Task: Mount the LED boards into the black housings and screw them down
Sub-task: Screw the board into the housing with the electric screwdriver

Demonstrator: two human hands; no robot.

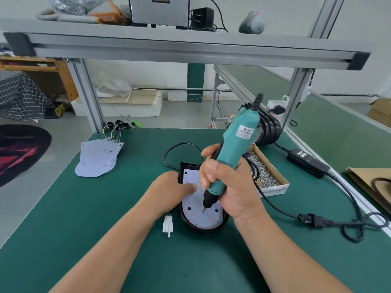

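Note:
A white LED board with red dots lies inside a black housing at the middle of the green mat. My right hand grips a teal electric screwdriver, tilted, with its bit touching the board near its lower middle. My left hand rests on the housing's left edge, its thumb pressing flat on the board. A white connector lies just left of the housing. A stack of spare LED boards with coloured wires sits at the far left.
An open cardboard box of screws stands right of the housing, with stacked black housings behind it. A black power adapter and its cable run along the right side. A brown paper bag lies at the right edge.

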